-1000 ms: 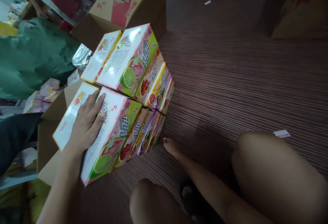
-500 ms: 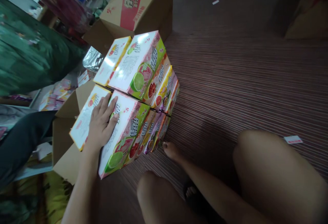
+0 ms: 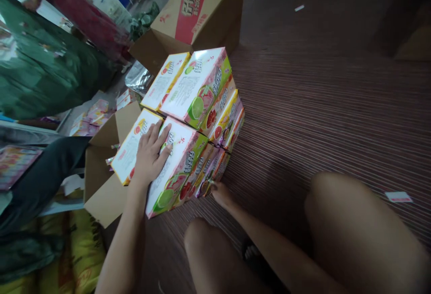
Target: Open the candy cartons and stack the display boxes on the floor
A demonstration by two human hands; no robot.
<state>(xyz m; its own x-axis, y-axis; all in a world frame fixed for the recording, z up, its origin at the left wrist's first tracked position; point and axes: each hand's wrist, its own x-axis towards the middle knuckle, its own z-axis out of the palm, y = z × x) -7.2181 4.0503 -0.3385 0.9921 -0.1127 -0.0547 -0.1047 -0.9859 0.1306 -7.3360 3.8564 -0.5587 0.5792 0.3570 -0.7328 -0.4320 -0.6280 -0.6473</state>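
Note:
Two stacks of colourful fruit-print boxes stand side by side on a striped floor. My left hand (image 3: 150, 157) lies flat, fingers spread, on top of the near stack (image 3: 178, 168), across its two top boxes. My right hand (image 3: 220, 193) reaches under the near stack's lower right corner; its fingers are tucked against the bottom boxes and mostly hidden. The far stack (image 3: 198, 89) sits just behind, touching the near one. My bare knees are in the foreground.
An open brown carton (image 3: 104, 182) lies left of the stacks. A large printed carton (image 3: 198, 11) stands behind them. Loose small boxes (image 3: 89, 116) and a foil bag (image 3: 138, 78) lie at left. A person in dark trousers (image 3: 40, 177) sits at left. Paper scraps (image 3: 399, 196) dot the floor.
The view has shifted so the stacks sit further right and up. My right hand has moved in against the near stack's bottom corner. My left hand stays flat on top.

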